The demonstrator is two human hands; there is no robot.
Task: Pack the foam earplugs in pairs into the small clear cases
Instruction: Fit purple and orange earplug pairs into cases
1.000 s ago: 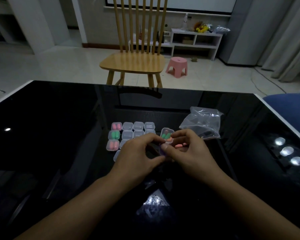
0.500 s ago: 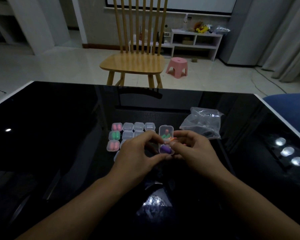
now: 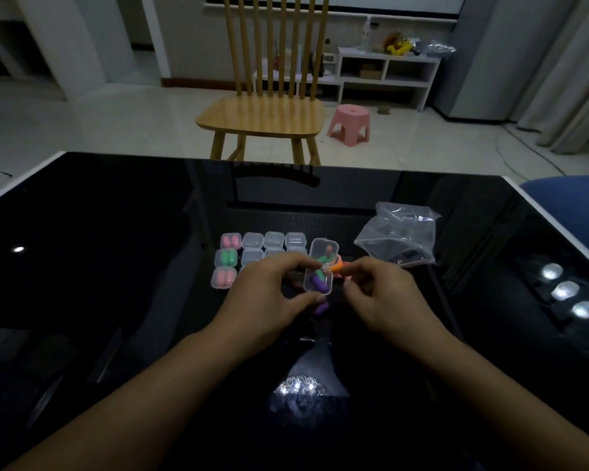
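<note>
My left hand [image 3: 269,297] pinches a small clear case [image 3: 318,283] between thumb and fingers, just above the black table [image 3: 116,266]. Its lid [image 3: 324,250] stands open, and purple earplugs [image 3: 319,278] lie in the base. A purple shape [image 3: 321,307] under my left thumb is either a loose plug or a reflection. My right hand [image 3: 385,297] is curled just right of the case. Its fingertips are beside an orange earplug [image 3: 339,266] in a small pile of loose plugs; whether they grip it is unclear. A green plug [image 3: 322,258] shows behind the lid.
Left of my hands stands a grid of small cases: two hold pink pairs [image 3: 231,241] [image 3: 222,278], one a green pair [image 3: 226,258], and several are closed and empty [image 3: 273,239]. A crumpled clear bag [image 3: 400,237] lies right. A wooden chair [image 3: 262,113] stands beyond the far edge.
The case lid has swung open and the purple plugs now sit in the base. My right hand has drawn back to the right, away from the case.
</note>
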